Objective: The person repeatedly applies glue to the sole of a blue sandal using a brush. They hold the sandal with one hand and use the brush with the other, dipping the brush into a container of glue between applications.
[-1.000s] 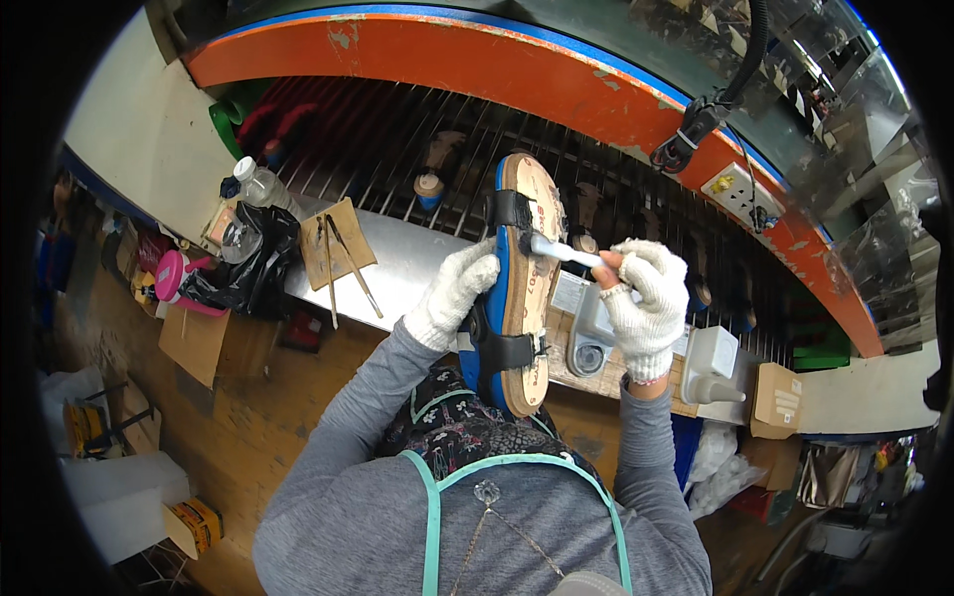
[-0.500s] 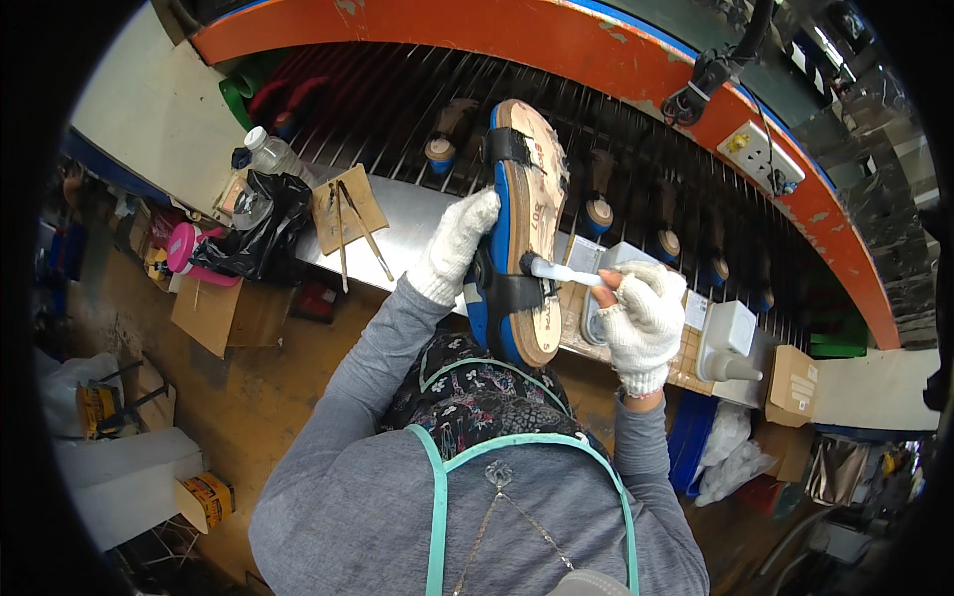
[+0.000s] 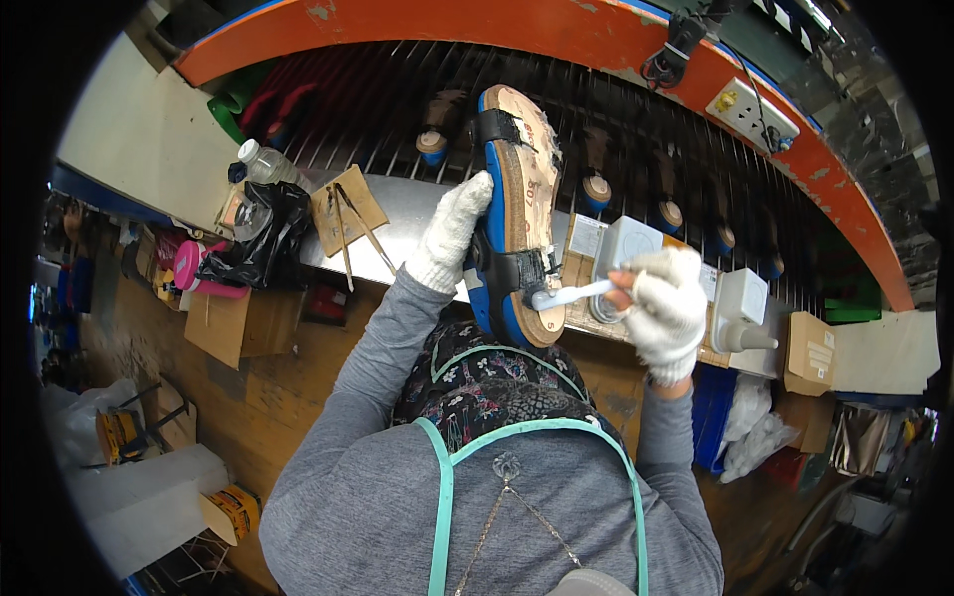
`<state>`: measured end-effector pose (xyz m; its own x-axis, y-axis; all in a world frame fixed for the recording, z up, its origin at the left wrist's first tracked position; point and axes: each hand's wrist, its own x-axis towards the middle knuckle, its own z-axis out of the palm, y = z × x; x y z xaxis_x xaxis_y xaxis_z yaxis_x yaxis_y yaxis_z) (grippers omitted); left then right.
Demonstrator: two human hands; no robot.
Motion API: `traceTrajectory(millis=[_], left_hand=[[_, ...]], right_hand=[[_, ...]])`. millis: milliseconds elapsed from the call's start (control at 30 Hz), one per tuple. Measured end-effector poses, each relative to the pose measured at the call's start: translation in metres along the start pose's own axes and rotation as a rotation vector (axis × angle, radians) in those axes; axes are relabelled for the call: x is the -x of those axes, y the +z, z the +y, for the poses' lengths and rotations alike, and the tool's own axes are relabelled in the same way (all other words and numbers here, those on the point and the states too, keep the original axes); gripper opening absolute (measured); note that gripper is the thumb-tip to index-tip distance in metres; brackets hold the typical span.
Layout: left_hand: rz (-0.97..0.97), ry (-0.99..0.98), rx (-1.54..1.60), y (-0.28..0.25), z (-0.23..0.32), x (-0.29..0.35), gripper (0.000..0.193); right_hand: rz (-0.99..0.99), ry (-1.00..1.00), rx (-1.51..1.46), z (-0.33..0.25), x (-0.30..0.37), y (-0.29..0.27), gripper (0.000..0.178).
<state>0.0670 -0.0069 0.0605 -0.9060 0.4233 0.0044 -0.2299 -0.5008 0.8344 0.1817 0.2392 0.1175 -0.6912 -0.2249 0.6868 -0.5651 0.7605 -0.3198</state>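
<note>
My left hand [image 3: 455, 230], in a white knitted glove, grips a sandal [image 3: 524, 194] by its left side; some of the fingers are hidden behind it. The sandal sits upside down on a blue last, its tan underside facing me and its black straps folded over the edges. In my right hand [image 3: 664, 313], gloved too with bare fingertips, is a white-handled brush [image 3: 579, 294]. The brush's head touches the underside near the heel, just below the lower black strap.
Beyond my hands, several shoes on lasts [image 3: 596, 191] lie on a dark rack under an orange frame [image 3: 397, 28]. Two thin brushes [image 3: 363, 233] rest on a cardboard piece at left, near a black plastic bag [image 3: 273, 238]. Grey-white containers [image 3: 740, 298] stand at right.
The brush has moved down the underside, from beside the lower strap to the heel. My right hand has shifted right and slightly down; the left still holds the sandal.
</note>
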Motion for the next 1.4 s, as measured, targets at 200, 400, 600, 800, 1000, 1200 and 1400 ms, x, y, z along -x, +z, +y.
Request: traceTrajectory(millis=[200, 400, 600, 800, 1000, 1200, 1400], left_hand=[[-0.050, -0.055, 0.096, 0.016, -0.010, 0.008, 0.065], [0.082, -0.099, 0.101, -0.004, -0.012, 0.007, 0.061], [0.207, -0.044, -0.098, -0.021, -0.007, 0.015, 0.055], [0.274, -0.123, -0.255, -0.025, -0.001, 0.017, 0.052], [0.266, -0.082, -0.237, -0.025, 0.003, 0.016, 0.057], [0.337, -0.124, -0.241, -0.031, 0.005, 0.010, 0.063], [0.301, -0.147, -0.100, -0.029, 0.006, 0.004, 0.064]], right_hand=[[0.208, 0.397, -0.092, 0.027, -0.019, 0.034, 0.011], [-0.098, 0.680, -0.520, 0.004, 0.019, 0.026, 0.008], [-0.196, 0.672, -0.333, -0.015, 0.035, 0.008, 0.019], [-0.215, 0.570, -0.149, -0.015, 0.023, 0.022, 0.018], [-0.150, 0.413, 0.039, -0.013, 0.007, 0.035, 0.014], [-0.158, 0.366, -0.042, -0.005, 0.003, 0.043, 0.017], [-0.267, 0.394, -0.073, -0.001, -0.001, 0.028, 0.015]])
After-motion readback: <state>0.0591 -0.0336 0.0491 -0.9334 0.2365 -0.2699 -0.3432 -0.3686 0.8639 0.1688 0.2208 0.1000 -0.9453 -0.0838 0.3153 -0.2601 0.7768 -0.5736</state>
